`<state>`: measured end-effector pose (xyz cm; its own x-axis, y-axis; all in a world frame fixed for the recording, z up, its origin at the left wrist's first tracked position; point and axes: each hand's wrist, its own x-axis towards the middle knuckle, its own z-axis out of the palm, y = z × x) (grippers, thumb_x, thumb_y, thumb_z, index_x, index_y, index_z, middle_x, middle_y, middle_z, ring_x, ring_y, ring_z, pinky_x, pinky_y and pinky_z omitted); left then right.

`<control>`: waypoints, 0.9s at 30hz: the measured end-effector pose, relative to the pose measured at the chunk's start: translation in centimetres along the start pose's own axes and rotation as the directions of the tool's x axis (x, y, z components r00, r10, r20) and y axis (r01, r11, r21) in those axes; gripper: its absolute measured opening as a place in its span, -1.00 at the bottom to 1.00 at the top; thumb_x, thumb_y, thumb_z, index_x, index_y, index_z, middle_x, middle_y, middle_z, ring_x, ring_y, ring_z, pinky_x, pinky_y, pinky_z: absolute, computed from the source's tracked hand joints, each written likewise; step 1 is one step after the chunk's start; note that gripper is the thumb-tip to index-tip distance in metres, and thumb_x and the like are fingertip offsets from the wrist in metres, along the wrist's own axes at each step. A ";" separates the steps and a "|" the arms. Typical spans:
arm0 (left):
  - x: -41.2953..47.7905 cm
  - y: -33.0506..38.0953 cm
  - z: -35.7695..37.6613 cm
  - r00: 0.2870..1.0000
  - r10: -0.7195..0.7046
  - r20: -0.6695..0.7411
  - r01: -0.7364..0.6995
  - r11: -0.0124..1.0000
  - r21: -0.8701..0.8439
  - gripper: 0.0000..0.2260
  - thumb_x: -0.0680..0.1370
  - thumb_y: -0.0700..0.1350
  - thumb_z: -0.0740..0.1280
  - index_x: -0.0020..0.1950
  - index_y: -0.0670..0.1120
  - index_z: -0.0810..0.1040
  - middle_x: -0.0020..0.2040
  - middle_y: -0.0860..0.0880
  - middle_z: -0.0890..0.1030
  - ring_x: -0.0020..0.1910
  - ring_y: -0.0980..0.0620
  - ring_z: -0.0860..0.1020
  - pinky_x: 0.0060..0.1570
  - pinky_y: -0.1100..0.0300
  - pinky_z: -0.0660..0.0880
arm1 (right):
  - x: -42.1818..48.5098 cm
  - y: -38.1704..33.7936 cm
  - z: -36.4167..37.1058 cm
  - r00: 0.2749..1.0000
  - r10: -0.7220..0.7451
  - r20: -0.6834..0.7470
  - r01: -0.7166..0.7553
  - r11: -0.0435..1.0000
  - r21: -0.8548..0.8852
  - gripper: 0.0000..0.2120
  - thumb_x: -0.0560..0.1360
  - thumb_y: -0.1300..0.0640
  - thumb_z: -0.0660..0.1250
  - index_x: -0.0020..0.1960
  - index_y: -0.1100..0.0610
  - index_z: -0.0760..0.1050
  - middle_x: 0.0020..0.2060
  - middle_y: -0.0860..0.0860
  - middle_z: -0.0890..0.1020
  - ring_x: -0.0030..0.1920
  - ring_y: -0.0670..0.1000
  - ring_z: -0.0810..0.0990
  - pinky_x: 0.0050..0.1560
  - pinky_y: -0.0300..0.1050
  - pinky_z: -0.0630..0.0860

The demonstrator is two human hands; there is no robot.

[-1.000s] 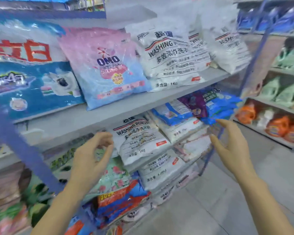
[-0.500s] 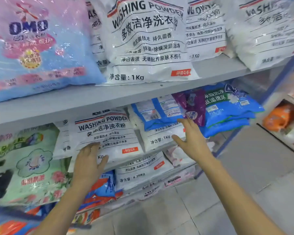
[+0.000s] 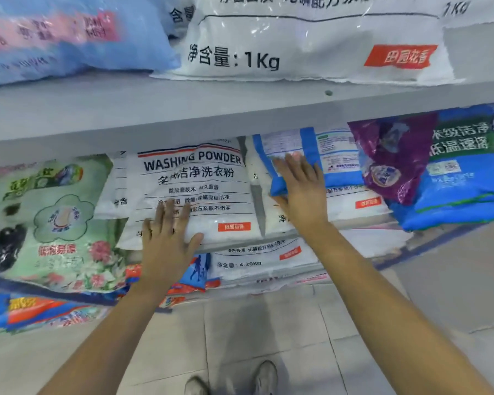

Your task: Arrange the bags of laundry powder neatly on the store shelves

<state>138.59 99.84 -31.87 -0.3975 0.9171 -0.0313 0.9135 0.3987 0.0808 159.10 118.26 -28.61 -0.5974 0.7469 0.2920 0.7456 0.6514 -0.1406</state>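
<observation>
A white "WASHING POWDER" bag (image 3: 200, 189) lies on the middle shelf. My left hand (image 3: 169, 240) rests flat on its lower front, fingers spread. To its right a blue-and-white bag (image 3: 328, 158) lies on top of another white bag (image 3: 351, 206). My right hand (image 3: 300, 189) lies flat on the blue-and-white bag's left end, fingers apart. Neither hand grips anything. A purple bag (image 3: 388, 155) and blue bags (image 3: 462, 178) lie further right.
The grey upper shelf (image 3: 183, 109) carries a white 1 kg bag (image 3: 311, 47) and a blue-pink bag (image 3: 69, 38). A green floral bag (image 3: 54, 220) sits left. Below lies a white 4.28 kg bag (image 3: 257, 260). Tiled floor (image 3: 268, 332) and my shoes (image 3: 265, 377) are beneath.
The view has closed in on the middle shelf. My left hand slid up onto the white bag and my right hand moved onto the blue-and-white bag.
</observation>
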 end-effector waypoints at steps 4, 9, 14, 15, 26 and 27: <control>0.1 -0.1 0.2 1.000 0.003 0.012 -0.003 1.000 0.004 -0.34 0.55 0.30 -0.17 0.48 -0.10 0.22 0.45 -0.26 0.27 0.42 -0.29 0.25 0.26 -0.30 0.25 | -0.5 0.4 0.4 0.996 0.013 -0.094 -0.008 0.998 0.062 -0.49 0.23 0.15 0.51 0.17 0.16 0.56 0.14 0.08 0.62 0.19 0.22 0.56 0.21 0.23 0.42; -0.1 0.2 -0.2 1.000 -0.007 0.007 0.007 1.000 0.000 -0.33 0.55 0.29 -0.20 0.47 -0.10 0.24 0.44 -0.26 0.29 0.42 -0.29 0.25 0.27 -0.29 0.25 | -2.2 0.4 -2.3 0.993 0.073 -0.094 -0.030 0.918 0.396 -0.60 0.48 0.02 0.24 0.25 0.19 0.51 0.17 0.09 0.60 0.22 0.09 0.54 0.24 -0.02 0.32; -0.4 0.1 -0.6 0.999 0.008 0.031 -0.007 0.999 -0.031 -0.29 0.53 0.32 -0.21 0.46 -0.09 0.27 0.44 -0.25 0.29 0.42 -0.29 0.25 0.29 -0.29 0.22 | -3.8 -0.2 -9.3 0.969 0.246 -0.002 -0.152 0.605 0.782 -0.75 0.59 0.17 0.18 -0.24 0.01 0.44 -0.48 -0.34 0.47 -0.42 -0.33 0.42 -0.31 -0.43 0.29; -0.4 0.0 -0.8 0.999 0.006 0.035 -0.004 0.998 -0.057 -0.27 0.52 0.34 -0.22 0.46 -0.08 0.27 0.45 -0.25 0.28 0.43 -0.28 0.23 0.31 -0.29 0.19 | -4.1 0.0 -10.5 0.957 0.289 0.025 -0.189 0.553 0.811 -0.64 0.60 0.19 0.15 -0.36 0.01 0.29 -0.61 -0.26 0.34 -0.53 -0.25 0.32 -0.42 -0.40 0.22; -3.5 7.4 -7.2 0.986 0.018 0.166 0.110 0.678 -0.727 -0.32 0.48 0.36 0.09 0.49 0.00 0.17 0.51 -0.04 0.19 0.48 -0.04 0.17 0.44 0.01 0.11 | -5.1 0.3 -20.1 0.813 0.527 0.247 -0.339 0.084 0.937 -0.74 0.57 -0.06 0.15 -0.23 0.03 0.29 -0.33 -0.08 0.45 -0.35 -0.17 0.44 -0.48 -0.33 0.42; -4.0 8.5 -8.0 0.964 0.041 0.264 0.194 0.569 -0.799 -0.39 0.52 0.27 0.14 0.49 0.01 0.17 0.50 -0.01 0.20 0.47 -0.03 0.17 0.43 0.02 0.13 | -5.3 0.1 -20.3 0.812 0.509 0.285 -0.343 0.022 0.939 -0.76 0.57 -0.03 0.16 -0.22 0.06 0.32 -0.39 -0.08 0.53 -0.39 -0.15 0.52 -0.53 -0.35 0.44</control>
<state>147.25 99.48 -23.13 -0.3225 0.9012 -0.2896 0.3731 0.4022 0.8361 168.35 111.65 -11.02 -0.1901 0.9762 -0.1040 -0.0555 -0.1165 -0.9916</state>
